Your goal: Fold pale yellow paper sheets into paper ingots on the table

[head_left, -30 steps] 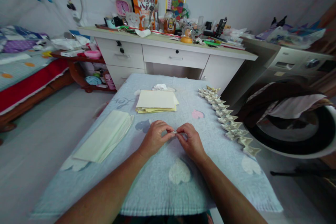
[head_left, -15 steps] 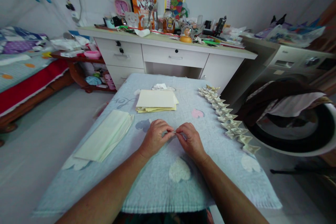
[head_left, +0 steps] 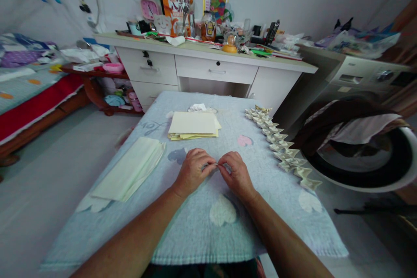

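Note:
Over the middle of the cloth-covered table, my left hand (head_left: 194, 168) and my right hand (head_left: 237, 174) meet with their fingertips pinched. Between them shows a tiny pale sliver, perhaps paper (head_left: 216, 164); the fingers hide most of it. Beyond my hands lies a stack of cream and yellow paper sheets (head_left: 193, 123). To the left is a pile of pale green folded paper (head_left: 130, 169). Along the right side runs a row of several folded paper pieces with pointed ends (head_left: 280, 144), apart from my hands.
A light blue cloth (head_left: 195, 234) with heart patterns covers the table. Crumpled white tissue (head_left: 198, 107) sits behind the stack. Further back stands a cluttered white desk (head_left: 202, 66). A washing machine (head_left: 345, 74) with laundry at its open door is on the right, a bed (head_left: 32, 91) on the left.
The view has shifted very slightly. My hands stay pinched together in the same place, and the papers lie as before.

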Motion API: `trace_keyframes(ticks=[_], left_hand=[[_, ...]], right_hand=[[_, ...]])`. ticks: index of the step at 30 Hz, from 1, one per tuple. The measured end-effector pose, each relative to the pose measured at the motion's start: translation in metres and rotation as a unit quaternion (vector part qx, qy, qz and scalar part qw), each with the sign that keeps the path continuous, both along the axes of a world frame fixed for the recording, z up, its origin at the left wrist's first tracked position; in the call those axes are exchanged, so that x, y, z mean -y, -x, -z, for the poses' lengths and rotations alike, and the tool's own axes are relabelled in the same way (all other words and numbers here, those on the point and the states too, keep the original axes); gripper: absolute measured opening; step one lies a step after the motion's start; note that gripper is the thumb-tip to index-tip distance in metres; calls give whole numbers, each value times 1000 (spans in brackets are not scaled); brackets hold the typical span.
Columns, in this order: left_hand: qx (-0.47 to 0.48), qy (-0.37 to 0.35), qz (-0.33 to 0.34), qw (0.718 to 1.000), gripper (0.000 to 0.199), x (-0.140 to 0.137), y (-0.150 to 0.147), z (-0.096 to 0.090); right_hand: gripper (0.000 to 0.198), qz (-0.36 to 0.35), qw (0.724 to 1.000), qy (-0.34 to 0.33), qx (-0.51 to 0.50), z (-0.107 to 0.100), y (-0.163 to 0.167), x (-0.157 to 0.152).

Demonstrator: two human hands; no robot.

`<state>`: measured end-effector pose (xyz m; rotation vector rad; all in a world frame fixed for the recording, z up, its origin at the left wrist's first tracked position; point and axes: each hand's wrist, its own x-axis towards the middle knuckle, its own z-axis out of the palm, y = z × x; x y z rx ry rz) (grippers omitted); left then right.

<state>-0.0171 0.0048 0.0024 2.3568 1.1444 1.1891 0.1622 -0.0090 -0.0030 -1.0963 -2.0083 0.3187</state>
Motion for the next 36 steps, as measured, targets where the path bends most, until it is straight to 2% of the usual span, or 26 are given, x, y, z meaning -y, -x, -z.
trace_keyframes(ticks=[13,18,24,30,36], left_hand=[[-23,16,22,999,6,1,-2,-4],[-12,25,21,999,7,3,-2,-5],[30,43,12,999,6,3,-3,-5],[28,61,24,997,2,3,-4,-6],[61,82,25,994,9,3,-4,-7]], right_hand=[[9,-6,1000,23,-16,-3,-1,1],[27,-11,999,40,0,-6,0,3],[18,-37,997,53,42,-2,-1,1],[16,-37,995,65,63,0,0,1],[6,-16,995,82,60,-4,3,4]])
